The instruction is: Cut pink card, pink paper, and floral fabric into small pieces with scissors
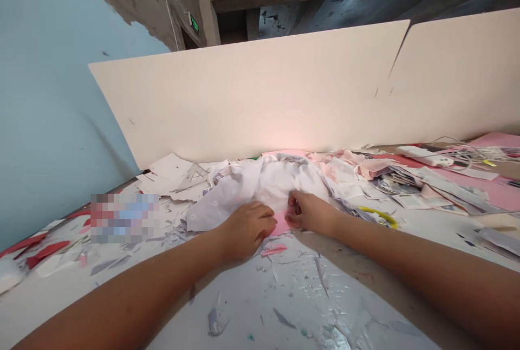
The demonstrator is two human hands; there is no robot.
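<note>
1. Left hand (247, 229): fingers loosely curled, resting on the lower edge of the white button shirt (260, 187); no clear pinch.
2. Right hand (311, 212): fingers drawn together, pinching the shirt's edge.
3. Shirt: crumpled, lying on the desk (244, 301) directly ahead of both hands.
4. Pink paper (280, 225): partly under the shirt, showing between the hands.
5. Around the shirt: paper scraps (170, 176) at left; yellow cable (379, 216) just beyond the right hand; power strip (424, 156) at far right.
6. Behind the desk: upright white board (252, 101).
</note>
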